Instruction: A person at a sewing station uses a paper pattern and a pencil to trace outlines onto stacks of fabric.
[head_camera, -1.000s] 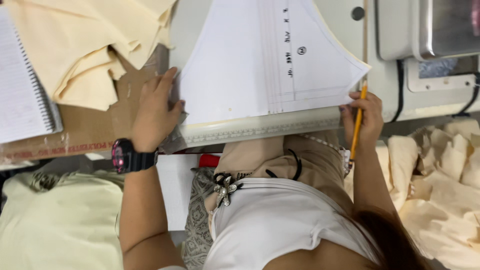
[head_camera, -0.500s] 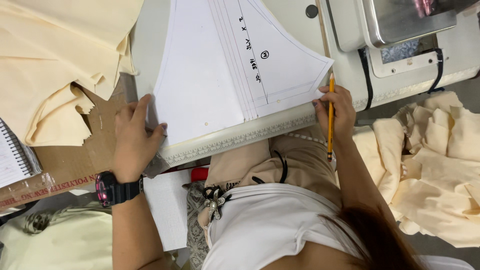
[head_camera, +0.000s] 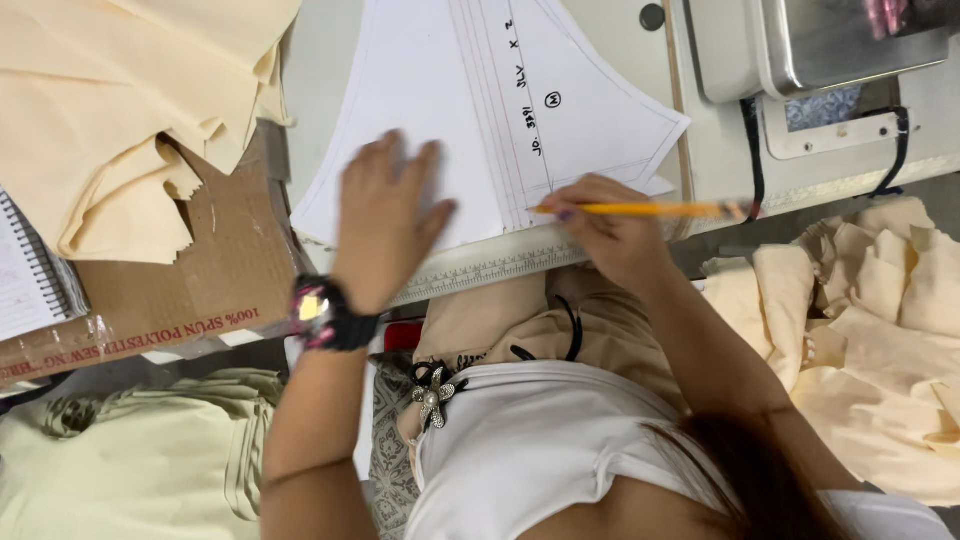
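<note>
Head view, left hand: my left hand (head_camera: 385, 215) has slid up onto the white paper pattern (head_camera: 470, 120), fingers spread flat, pressing it down.
Head view, right hand: my right hand (head_camera: 605, 235) has swung the yellow pencil (head_camera: 640, 209) sideways, tip at 9 o'clock, fingers pinched around it.
Pattern: on the sewing table (head_camera: 320, 100), above the ruler (head_camera: 490, 270).
Meaning: I think I'm marking now.

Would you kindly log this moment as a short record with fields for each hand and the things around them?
Left hand: left hand flat on the white paper pattern, fingers spread
Right hand: right hand grips a yellow pencil, tip on the pattern's lower edge
Ruler: ruler lies along the table edge below the pattern
Left of pattern: cream fabric over a cardboard box
</note>
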